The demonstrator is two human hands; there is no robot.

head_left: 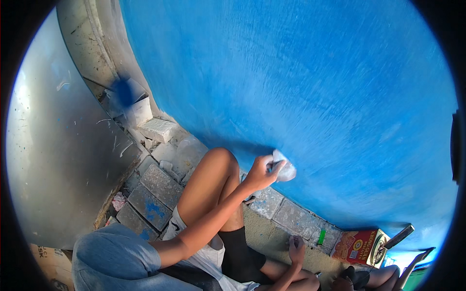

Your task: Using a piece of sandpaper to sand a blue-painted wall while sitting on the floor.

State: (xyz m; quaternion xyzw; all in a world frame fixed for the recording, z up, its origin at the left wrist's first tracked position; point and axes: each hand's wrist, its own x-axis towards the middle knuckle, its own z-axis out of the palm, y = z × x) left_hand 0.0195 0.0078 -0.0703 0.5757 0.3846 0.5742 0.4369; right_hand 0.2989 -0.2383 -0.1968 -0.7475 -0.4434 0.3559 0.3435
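My left hand [262, 173] reaches across to the blue-painted wall [310, 97]. Pinched between its thumb and fingers is a whitish folded sheet [286, 170], which lies against the wall low down; whether it is paper or cloth I cannot tell. Pale streaks run through the blue paint around it. Lower in the view, my right hand [296, 249] hovers near my bent legs with its fingers curled, away from the wall. Anything inside those fingers is hidden.
Grey paving blocks [162, 184] line the wall's foot. A red tin [357, 247] with a dark-handled tool [400, 236] across it stands lower right, near another person's legs [383, 277]. A green strip [322, 236] lies nearby. White blocks [158, 130] and a metal panel [63, 145] are at left.
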